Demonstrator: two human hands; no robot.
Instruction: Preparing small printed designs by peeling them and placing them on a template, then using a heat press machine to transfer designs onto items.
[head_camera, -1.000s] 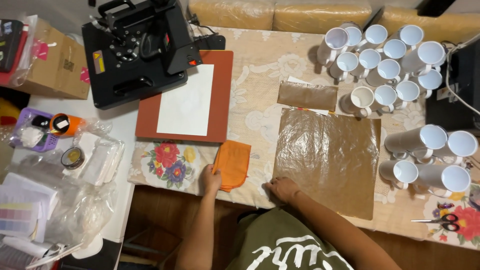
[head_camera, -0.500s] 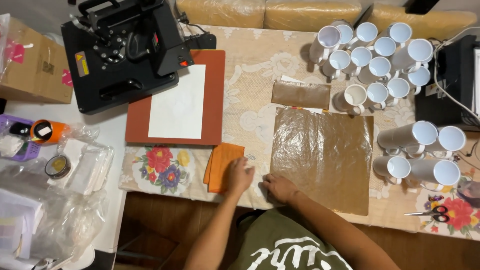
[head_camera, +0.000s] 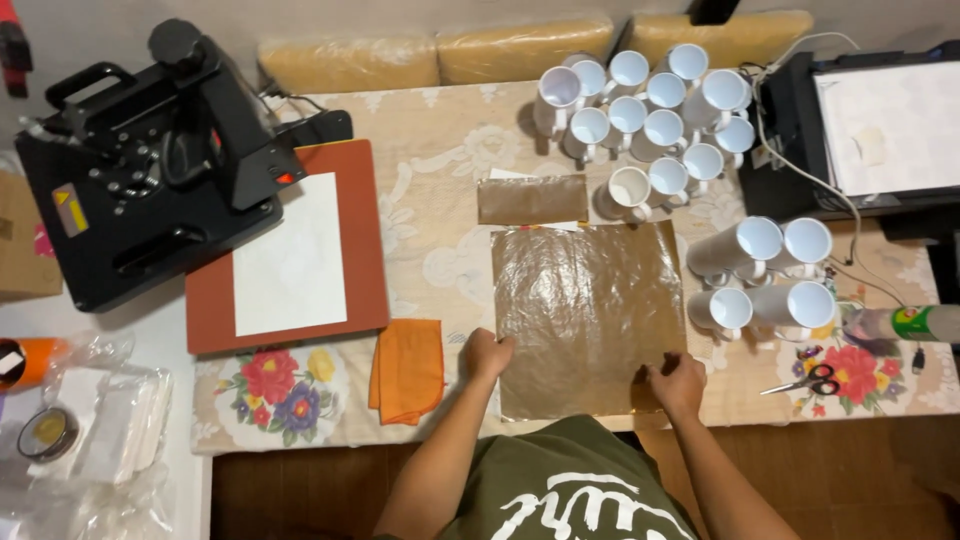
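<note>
- Heat press (head_camera: 150, 170), black, far left; red-brown platen (head_camera: 290, 250) with white paper sheet (head_camera: 292, 255) on it.
- Brown translucent sheet (head_camera: 588, 315) flat on table centre, directly ahead of the person, long axis running away from them.
- Left hand (head_camera: 487, 355) curled on sheet's near-left edge; looks pinched on it, grip partly hidden.
- Right hand (head_camera: 678, 383) pressing near-right corner, fingers bent; both hands about equally close.
- Smaller brown strip (head_camera: 532, 198) just beyond sheet's far edge.
- White mugs (head_camera: 650, 120) clustered far right; some lying on their sides.
- Orange cloth (head_camera: 407, 368) just left of left hand, not touching.
- Scissors (head_camera: 806, 380) right, small.
- Printer at right cut off.
</note>
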